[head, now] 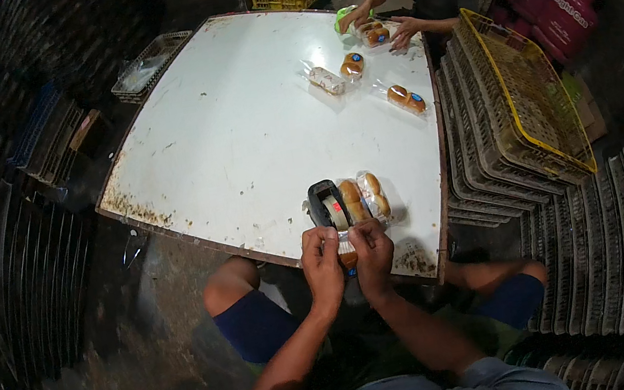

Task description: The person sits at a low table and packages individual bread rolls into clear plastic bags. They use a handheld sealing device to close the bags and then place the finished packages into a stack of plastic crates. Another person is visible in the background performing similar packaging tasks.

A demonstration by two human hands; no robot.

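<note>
Between my hands is a bagged bread roll [349, 259] in clear plastic, partly hidden by my fingers. My left hand [321, 254] and my right hand [372, 246] pinch the top of its bag at the table's near edge. Just beyond my fingers stands a black tape dispenser [320, 200] holding a roll of pale tape [337, 215]. Right of the dispenser lie two bagged breads side by side, a browner one [352, 198] and a paler one [374, 191].
On the white table [228, 122], farther off, lie several bagged breads [352, 66]. Across the table a person's hands [405, 31] handle another bagged bread [374, 34]. Stacked plastic crates [513, 86] stand along the right side. Pink gas cylinders [555, 1] stand behind them.
</note>
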